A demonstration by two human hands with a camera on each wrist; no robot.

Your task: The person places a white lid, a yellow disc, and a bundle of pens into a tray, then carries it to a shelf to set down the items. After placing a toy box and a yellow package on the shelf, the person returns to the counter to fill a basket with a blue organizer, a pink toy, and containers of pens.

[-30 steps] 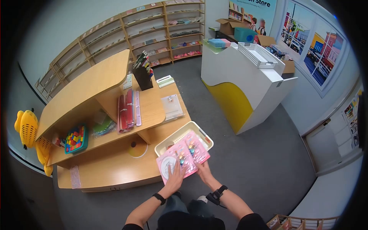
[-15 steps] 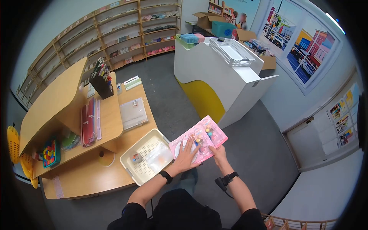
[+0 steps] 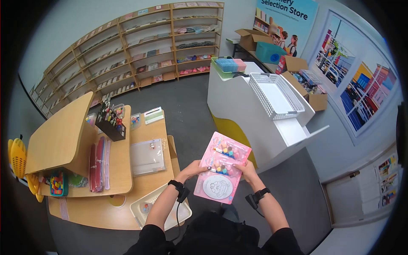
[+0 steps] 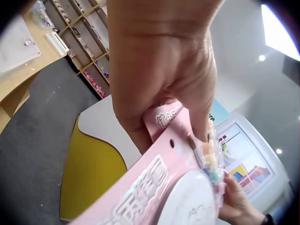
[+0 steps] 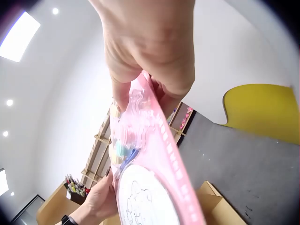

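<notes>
Two pink craft packs (image 3: 221,168), overlapping, are held up in front of the body in the head view; paint pots, a brush and a white oval with a line drawing show on them. My left hand (image 3: 192,169) grips their left edge, thumb on the front. On the right edge, my right hand (image 3: 247,171) pinches them the same way. In the left wrist view the left hand (image 4: 164,70) has fingers behind the pink card (image 4: 154,173). The right wrist view shows the right hand (image 5: 147,56) clasping the pack (image 5: 154,140) between thumb and fingers.
A cream basket (image 3: 185,211) sits on the wooden desk (image 3: 93,212) at lower left, below a clear folder (image 3: 147,157) and a pen holder (image 3: 111,127). The white counter (image 3: 233,95) with a white basket (image 3: 272,111) stands ahead. Shelves line the back wall.
The packs have moved away from over the cream basket and turned, the oval now at the bottom. My left hand has gone from lying across their front to gripping the left edge.
</notes>
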